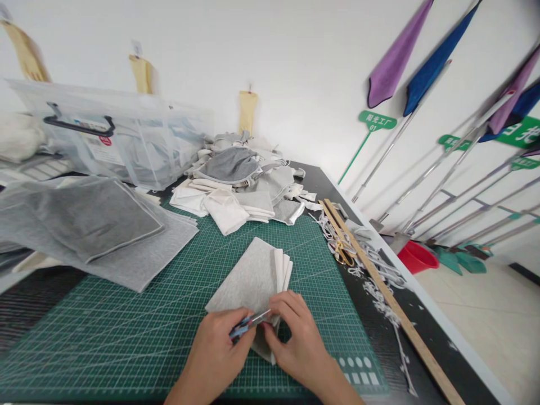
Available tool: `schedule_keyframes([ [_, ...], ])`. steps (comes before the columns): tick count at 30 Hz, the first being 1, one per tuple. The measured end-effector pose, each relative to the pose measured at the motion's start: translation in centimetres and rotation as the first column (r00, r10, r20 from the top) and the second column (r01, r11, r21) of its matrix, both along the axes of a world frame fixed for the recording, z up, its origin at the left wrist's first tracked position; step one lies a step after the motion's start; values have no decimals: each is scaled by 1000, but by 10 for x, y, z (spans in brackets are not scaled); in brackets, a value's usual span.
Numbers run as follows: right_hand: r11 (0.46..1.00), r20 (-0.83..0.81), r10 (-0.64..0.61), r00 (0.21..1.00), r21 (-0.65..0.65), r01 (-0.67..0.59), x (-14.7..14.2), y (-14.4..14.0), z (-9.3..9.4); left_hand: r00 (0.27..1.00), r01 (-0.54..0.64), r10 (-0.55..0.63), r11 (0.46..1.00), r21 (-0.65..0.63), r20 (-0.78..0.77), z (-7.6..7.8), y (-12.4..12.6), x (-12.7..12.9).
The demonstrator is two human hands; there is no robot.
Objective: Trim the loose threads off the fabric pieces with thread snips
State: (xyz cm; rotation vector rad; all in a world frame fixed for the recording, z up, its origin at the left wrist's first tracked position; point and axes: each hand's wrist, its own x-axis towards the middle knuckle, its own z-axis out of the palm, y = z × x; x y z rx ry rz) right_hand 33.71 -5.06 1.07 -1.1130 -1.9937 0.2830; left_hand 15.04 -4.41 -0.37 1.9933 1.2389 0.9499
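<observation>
Centrally, on the cutting mat (105, 337), my left hand (217, 351) closes around small snips (248, 323) at the edge of a folded grey fabric stack (253, 278). My right hand (297, 340) pinches that edge, apparently steadying the layers. Scissors (343, 253) and ruler (388, 298) lie aside on the bench (379, 337).

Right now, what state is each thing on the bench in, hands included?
Left hand: shut on small blue-handled snips.
Right hand: pinching grey fabric piece.
Grey fabric piece: folded, flat on green cutting mat.
Clear plastic bin: lid on.
Fabric pile: heaped, unsorted.
Wooden ruler: lying flat among white scraps.
</observation>
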Motion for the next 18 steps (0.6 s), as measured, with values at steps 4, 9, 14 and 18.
schedule_keyframes([
  [4,998,-104,8,995,-53,-13,3,-5,-1,1000,2,-2,1000,8,3,0,-2,-1],
  [9,997,-208,-18,978,66,33,2,-8,-2,1000,0,0,999,39,16,1,-2,-3],
  [14,981,-166,59,984,192,-26,-2,10,19,1000,-9,9,998,54,-15,4,0,1],
  [18,911,149,358,922,160,-379,-14,36,48,988,-152,152,987,54,-1,10,5,-1],
])
